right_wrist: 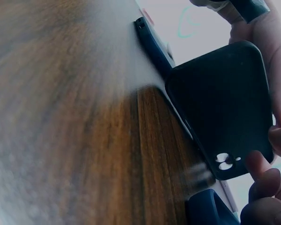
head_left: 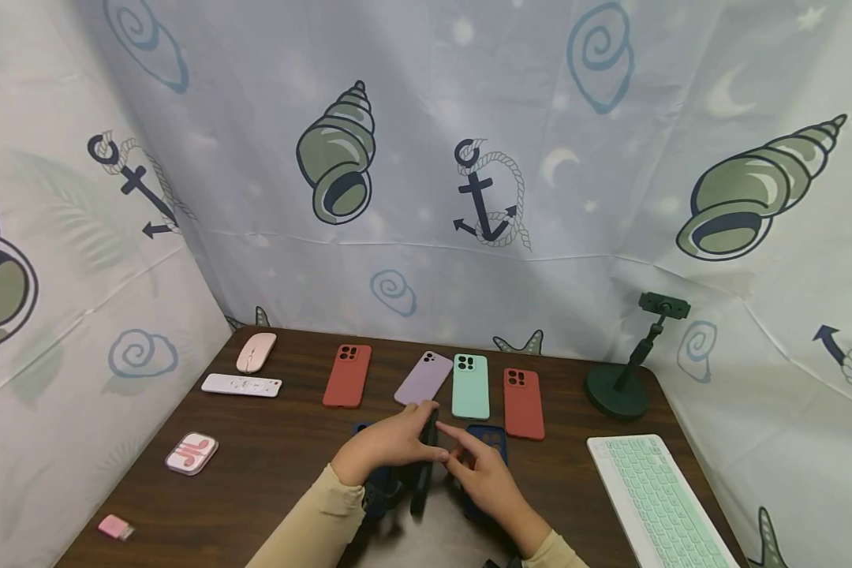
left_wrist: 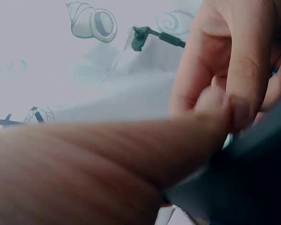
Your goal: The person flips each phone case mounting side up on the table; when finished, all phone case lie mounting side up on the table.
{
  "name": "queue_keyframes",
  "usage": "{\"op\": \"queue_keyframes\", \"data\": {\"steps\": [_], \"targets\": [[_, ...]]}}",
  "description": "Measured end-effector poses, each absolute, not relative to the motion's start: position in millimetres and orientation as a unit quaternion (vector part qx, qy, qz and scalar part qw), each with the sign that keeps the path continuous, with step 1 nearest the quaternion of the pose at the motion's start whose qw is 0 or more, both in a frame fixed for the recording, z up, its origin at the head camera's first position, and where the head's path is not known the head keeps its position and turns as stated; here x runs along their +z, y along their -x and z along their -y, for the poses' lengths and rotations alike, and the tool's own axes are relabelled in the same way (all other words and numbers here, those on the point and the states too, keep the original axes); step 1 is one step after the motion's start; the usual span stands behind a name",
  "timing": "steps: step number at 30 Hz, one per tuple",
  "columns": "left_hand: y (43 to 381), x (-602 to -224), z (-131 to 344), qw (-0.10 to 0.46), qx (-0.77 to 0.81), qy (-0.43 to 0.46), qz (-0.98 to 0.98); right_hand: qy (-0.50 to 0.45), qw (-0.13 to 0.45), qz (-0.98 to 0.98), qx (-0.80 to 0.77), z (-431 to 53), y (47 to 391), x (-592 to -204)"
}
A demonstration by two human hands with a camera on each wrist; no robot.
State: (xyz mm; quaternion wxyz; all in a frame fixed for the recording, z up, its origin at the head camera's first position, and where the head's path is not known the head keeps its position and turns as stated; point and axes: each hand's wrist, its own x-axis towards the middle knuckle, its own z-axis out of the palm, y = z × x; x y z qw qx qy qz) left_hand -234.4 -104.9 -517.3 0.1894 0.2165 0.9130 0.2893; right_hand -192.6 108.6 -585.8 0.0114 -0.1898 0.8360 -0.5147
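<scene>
A dark phone case [head_left: 423,480] stands on edge above the table, seen nearly edge-on in the head view. My left hand [head_left: 386,442] holds it, thumb on the side facing right. My right hand [head_left: 488,481] reaches in from the right, its fingertips touching the case near the top. In the right wrist view the hollow inside of the case [right_wrist: 220,103] shows, with camera holes at its lower end and a right fingertip over it. Dark blue phone cases lie close by, one partly hidden under my left hand and another [head_left: 495,436] behind my right.
Behind stand a red case [head_left: 348,377], a lilac case [head_left: 424,379], a mint case [head_left: 472,386] and another red case [head_left: 524,402]. A mouse [head_left: 256,353], remote [head_left: 241,385], earphone box [head_left: 192,454] and USB stick [head_left: 116,527] lie left; a green stand [head_left: 618,390] and keyboard [head_left: 670,497] right.
</scene>
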Motion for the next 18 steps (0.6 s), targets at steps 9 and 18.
{"op": "queue_keyframes", "data": {"steps": [9, 18], "targets": [[233.7, -511.2, 104.7, 0.197, 0.352, -0.181, -0.897, 0.158, 0.02, -0.838, -0.521, -112.3, 192.7, -585.4], [231.8, -512.0, 104.3, 0.201, 0.412, -0.147, -0.877, 0.132, 0.102, -0.829, -0.534, -112.5, 193.1, -591.1]]}}
